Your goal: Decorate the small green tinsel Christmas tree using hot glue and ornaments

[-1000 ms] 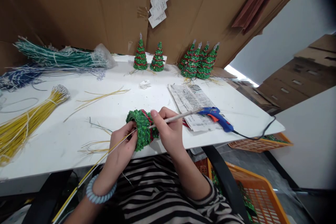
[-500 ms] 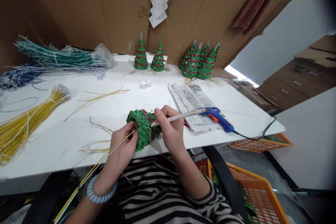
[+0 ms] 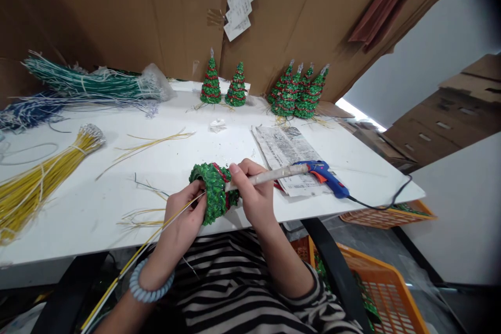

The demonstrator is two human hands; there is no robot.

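A green tinsel tree (image 3: 213, 195) with red garland lies on its side over the table's front edge, its hollow base facing left. My left hand (image 3: 183, 214) grips the base, fingertips inside the opening, beside yellow and white wires (image 3: 146, 242) that run down past the wrist. Closed round a whitish stick (image 3: 270, 174), my right hand (image 3: 256, 193) holds it like a pen, its tip against the tree's side. The stick's far end overlaps a blue glue gun (image 3: 329, 180) lying partly on folded newspaper (image 3: 287, 151).
Several finished trees (image 3: 299, 91) stand at the back of the white table (image 3: 219, 146). Bundles of yellow wires (image 3: 43, 182) and green wires (image 3: 94, 83) lie at the left. Loose wires (image 3: 151, 146) are nearer. Orange crates (image 3: 391, 276) stand below right; the gun's cord (image 3: 383, 206) hangs off the edge.
The view has shifted very slightly. The stick in my right hand has turned or shifted a little, its far end now slightly lower. My left hand keeps its hold on the tree.
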